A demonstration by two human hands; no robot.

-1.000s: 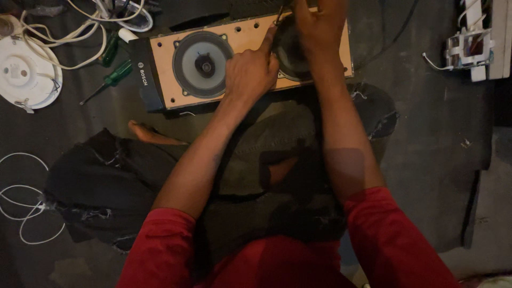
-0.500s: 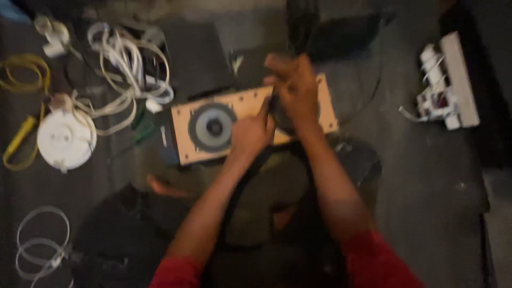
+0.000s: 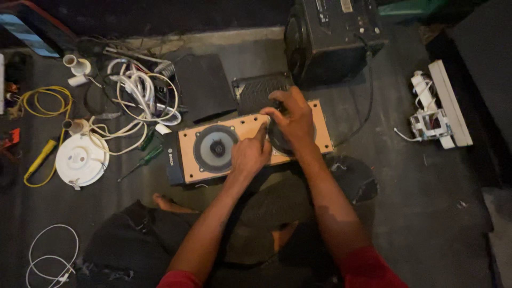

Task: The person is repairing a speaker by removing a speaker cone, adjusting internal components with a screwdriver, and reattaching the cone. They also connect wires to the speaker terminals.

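Hands met on a long wooden speaker panel with a dark end cap (image 3: pixel 242 128), which lay flat on the dark floor (image 3: pixel 416 202) just ahead of the person's crossed legs. The left hand (image 3: pixel 249 154) rested on the panel's lower edge near the middle, its fingers curled loosely and the index finger stretched toward twelve o'clock, tip touching the wood. The right hand (image 3: pixel 290 120) lay over the round black speaker cone on the right (image 3: pixel 277 143), fingers bent and half closed around its upper rim, thumb and forefinger drawn close together at about eleven o'clock of the cone; whether they pinched anything small could not be told. Two speaker cones sat in the panel: the covered one and a grey one with a dark centre (image 3: pixel 215 148) at nine o'clock from the left hand, untouched.

At twelve o'clock from the panel lay one black mesh grille (image 3: pixel 260 92), and beyond it stood one large black speaker box (image 3: pixel 333 37). At ten o'clock a tangle of white cables (image 3: pixel 140 96) sprawled beside a flat black pad (image 3: pixel 202 88). Two green-handled screwdrivers (image 3: pixel 144 160) lay at nine o'clock, just beside the panel's dark end. Farther along at nine o'clock sat one round white ceiling fitting (image 3: pixel 81 159), with one yellow cable loop (image 3: pixel 45 101) near it. At three o'clock, well apart, lay one white power strip (image 3: pixel 450 104).
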